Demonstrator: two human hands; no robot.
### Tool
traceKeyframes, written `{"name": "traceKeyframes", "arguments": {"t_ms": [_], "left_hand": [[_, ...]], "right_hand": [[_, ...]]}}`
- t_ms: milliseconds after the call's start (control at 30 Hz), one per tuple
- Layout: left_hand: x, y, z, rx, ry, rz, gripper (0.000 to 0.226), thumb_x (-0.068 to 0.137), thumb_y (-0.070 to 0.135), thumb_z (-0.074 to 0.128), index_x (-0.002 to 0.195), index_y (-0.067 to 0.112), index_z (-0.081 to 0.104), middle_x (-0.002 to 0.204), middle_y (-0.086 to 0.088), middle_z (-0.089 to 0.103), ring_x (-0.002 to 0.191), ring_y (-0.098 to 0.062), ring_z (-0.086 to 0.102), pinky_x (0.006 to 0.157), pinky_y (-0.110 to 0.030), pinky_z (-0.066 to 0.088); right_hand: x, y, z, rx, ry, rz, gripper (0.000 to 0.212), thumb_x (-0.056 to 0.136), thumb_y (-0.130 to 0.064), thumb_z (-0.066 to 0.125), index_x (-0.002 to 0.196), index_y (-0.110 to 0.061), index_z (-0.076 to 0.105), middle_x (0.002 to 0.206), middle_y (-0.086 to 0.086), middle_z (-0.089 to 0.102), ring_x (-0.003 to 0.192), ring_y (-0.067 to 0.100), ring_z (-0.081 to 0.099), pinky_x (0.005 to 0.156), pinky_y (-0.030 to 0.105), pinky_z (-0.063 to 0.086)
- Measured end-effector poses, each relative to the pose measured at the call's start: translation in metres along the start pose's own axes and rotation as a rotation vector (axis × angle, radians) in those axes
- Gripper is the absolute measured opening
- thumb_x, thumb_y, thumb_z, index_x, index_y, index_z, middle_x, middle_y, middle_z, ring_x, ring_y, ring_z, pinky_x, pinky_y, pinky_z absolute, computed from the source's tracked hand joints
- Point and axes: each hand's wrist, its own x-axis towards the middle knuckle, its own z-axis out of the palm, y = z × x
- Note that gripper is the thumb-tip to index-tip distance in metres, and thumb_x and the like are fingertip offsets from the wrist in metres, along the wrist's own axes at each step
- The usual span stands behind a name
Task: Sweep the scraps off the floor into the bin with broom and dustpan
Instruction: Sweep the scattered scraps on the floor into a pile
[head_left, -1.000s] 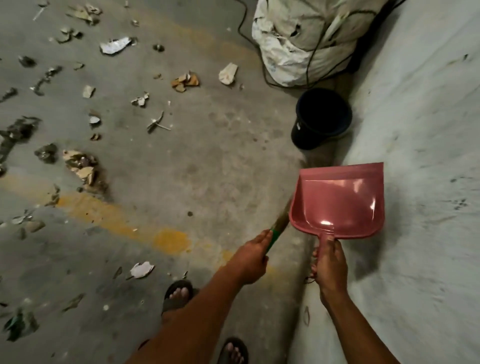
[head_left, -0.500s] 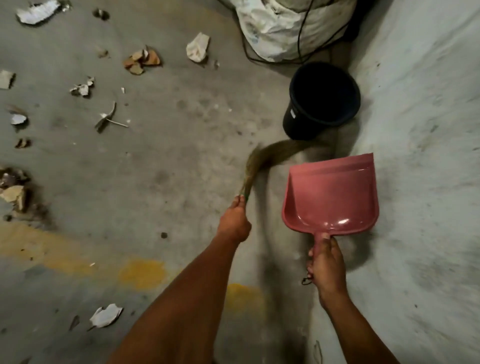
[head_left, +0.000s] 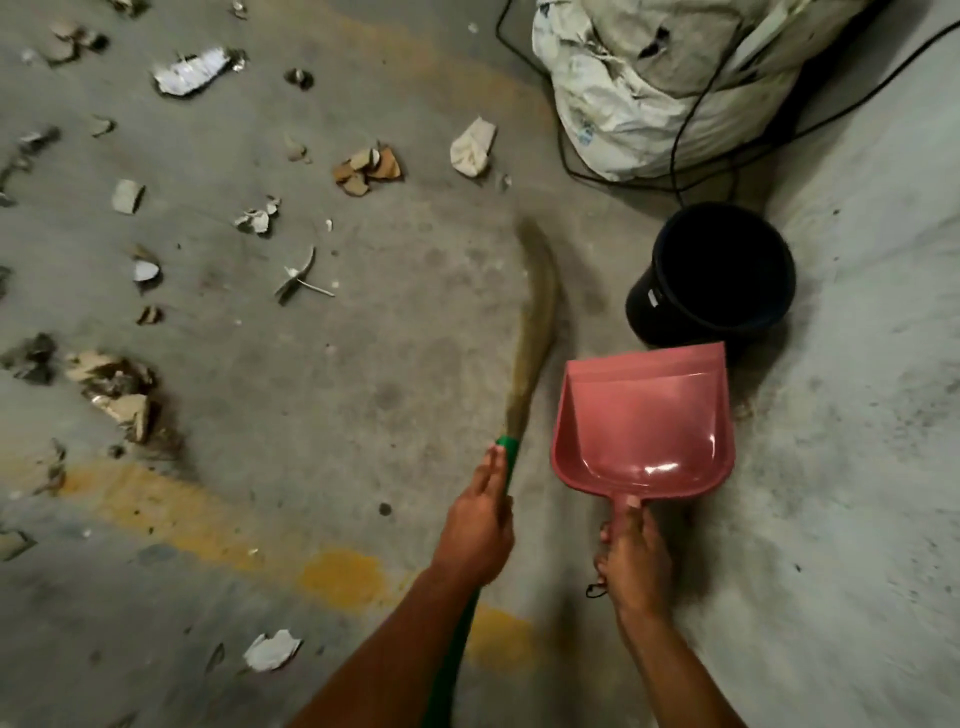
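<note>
My left hand (head_left: 480, 530) grips the green handle of a broom (head_left: 532, 332), whose tan bristles curve forward over the concrete floor, blurred. My right hand (head_left: 631, 561) holds the handle of a pink dustpan (head_left: 644, 426), which looks empty and sits just right of the bristles. A black bin (head_left: 711, 275) stands open right beyond the dustpan's front edge. Scraps of paper and cardboard lie scattered to the left and ahead: a brown cluster (head_left: 369, 169), a white crumpled piece (head_left: 474, 148), a torn pile (head_left: 117, 389) and a white scrap (head_left: 272, 649) near my left arm.
A large white sack (head_left: 649, 88) wrapped with black cable (head_left: 685, 156) stands behind the bin. A grey wall (head_left: 872, 415) rises on the right. A worn yellow line (head_left: 208, 525) crosses the floor in front of me.
The broom bristles have swung from pointing right toward the bin to pointing forward and left. The dustpan stays near the bin in my right hand. The view has shifted.
</note>
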Motion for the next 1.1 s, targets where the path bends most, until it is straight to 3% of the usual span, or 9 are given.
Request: {"name": "traceKeyframes", "arguments": {"t_ms": [100,233,433,533,667,800,900,1033,1100], "left_hand": [[0.032,0.017,0.021,0.006,-0.169,0.065,0.072,0.100,0.017,0.048,0.168,0.017,0.022,0.173,-0.006,0.025,0.156,-0.027,0.034,0.126,-0.033,0.031],[0.069,0.007,0.021,0.055,-0.237,-0.087,0.072,0.105,0.016,0.050,0.169,0.017,0.019,0.175,-0.006,0.021,0.156,-0.031,0.033,0.126,-0.037,0.031],[0.074,-0.084,-0.046,0.063,0.068,-0.391,0.071,0.103,0.012,0.051,0.168,0.014,0.023,0.173,-0.010,0.025,0.154,-0.031,0.036,0.125,-0.035,0.029],[0.058,-0.136,-0.096,0.079,0.205,-0.572,0.071,0.103,0.012,0.053,0.167,0.011,0.024,0.172,-0.013,0.028,0.151,-0.037,0.040,0.124,-0.044,0.035],[0.030,-0.175,-0.155,0.125,0.317,-0.694,0.070,0.104,0.015,0.054,0.166,0.007,0.024,0.168,-0.018,0.034,0.142,-0.044,0.047,0.117,-0.048,0.042],[0.010,-0.150,-0.165,0.067,0.491,-0.701,0.067,0.108,0.016,0.051,0.167,0.007,0.022,0.170,-0.014,0.031,0.147,-0.038,0.043,0.122,-0.046,0.037],[0.003,-0.120,-0.155,0.003,0.518,-0.684,0.066,0.108,0.017,0.051,0.167,0.007,0.023,0.171,-0.012,0.029,0.152,-0.034,0.039,0.125,-0.044,0.032],[0.009,-0.071,-0.146,-0.088,0.581,-0.664,0.064,0.108,0.017,0.050,0.166,0.008,0.025,0.172,-0.010,0.029,0.154,-0.029,0.037,0.124,-0.036,0.028],[0.017,-0.042,-0.144,-0.120,0.606,-0.627,0.064,0.109,0.018,0.049,0.167,0.009,0.024,0.172,-0.008,0.028,0.155,-0.027,0.035,0.125,-0.033,0.025]], "right_hand": [[0.013,-0.021,-0.005,-0.008,0.009,-0.014,0.042,0.111,-0.052,0.035,0.120,-0.020,0.060,0.088,0.010,0.059,0.067,0.024,0.055,0.059,0.032,0.046],[0.037,-0.028,-0.003,-0.042,0.003,-0.062,0.043,0.110,-0.054,0.035,0.100,-0.022,0.062,0.086,0.010,0.059,0.062,0.022,0.053,0.055,0.030,0.045],[0.067,-0.033,0.038,-0.024,-0.126,-0.110,0.037,0.113,-0.046,0.036,0.100,-0.018,0.056,0.076,0.006,0.047,0.044,0.010,0.040,0.037,0.019,0.032],[0.072,-0.036,0.065,-0.008,-0.198,-0.119,0.034,0.113,-0.045,0.036,0.109,-0.019,0.057,0.078,0.006,0.047,0.046,0.009,0.037,0.036,0.017,0.031],[0.071,-0.044,0.093,-0.029,-0.275,-0.148,0.036,0.112,-0.049,0.036,0.099,-0.024,0.057,0.078,0.006,0.049,0.042,0.007,0.039,0.038,0.019,0.033],[0.063,-0.062,0.105,-0.028,-0.312,-0.186,0.040,0.110,-0.054,0.037,0.091,-0.025,0.056,0.072,0.002,0.050,0.041,0.005,0.039,0.040,0.021,0.032],[0.060,-0.078,0.106,-0.045,-0.306,-0.201,0.042,0.109,-0.059,0.038,0.089,-0.028,0.058,0.072,0.001,0.052,0.040,0.006,0.041,0.044,0.024,0.033],[0.056,-0.105,0.095,-0.043,-0.296,-0.221,0.037,0.109,-0.060,0.035,0.086,-0.047,0.062,0.073,0.002,0.054,0.041,0.007,0.042,0.045,0.024,0.035],[0.058,-0.121,0.087,-0.042,-0.289,-0.221,0.038,0.109,-0.059,0.036,0.087,-0.044,0.062,0.072,0.002,0.053,0.041,0.008,0.042,0.043,0.023,0.035]]}}
